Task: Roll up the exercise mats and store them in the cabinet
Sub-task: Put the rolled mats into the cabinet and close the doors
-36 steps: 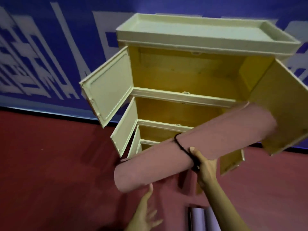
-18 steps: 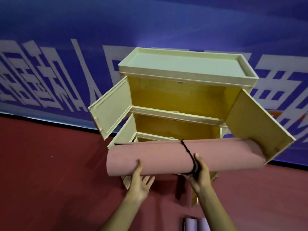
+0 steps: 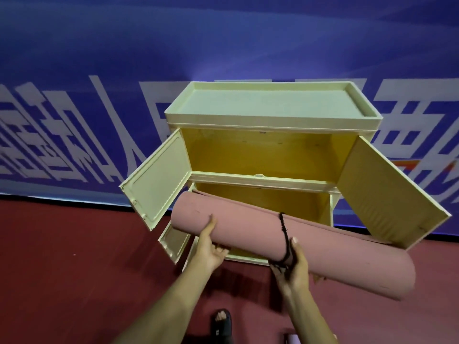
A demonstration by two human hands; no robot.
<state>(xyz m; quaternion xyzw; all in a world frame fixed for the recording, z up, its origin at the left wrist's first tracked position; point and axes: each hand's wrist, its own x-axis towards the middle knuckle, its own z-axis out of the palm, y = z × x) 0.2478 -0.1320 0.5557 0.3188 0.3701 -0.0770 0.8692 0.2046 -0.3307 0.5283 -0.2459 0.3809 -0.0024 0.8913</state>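
Mat (image 3: 310, 247), pink and rolled with a black cord (image 3: 284, 230) around it, lay tilted across the front of the open cabinet (image 3: 248, 120). Left hand (image 3: 210, 249) gripped its left part from below; right hand (image 3: 294, 265) gripped its middle, fingers under the cord.

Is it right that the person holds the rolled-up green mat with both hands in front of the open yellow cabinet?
Not quite: the rolled-up mat is pink, not green. The head view shows the left hand and right hand holding it before the open yellow cabinet.
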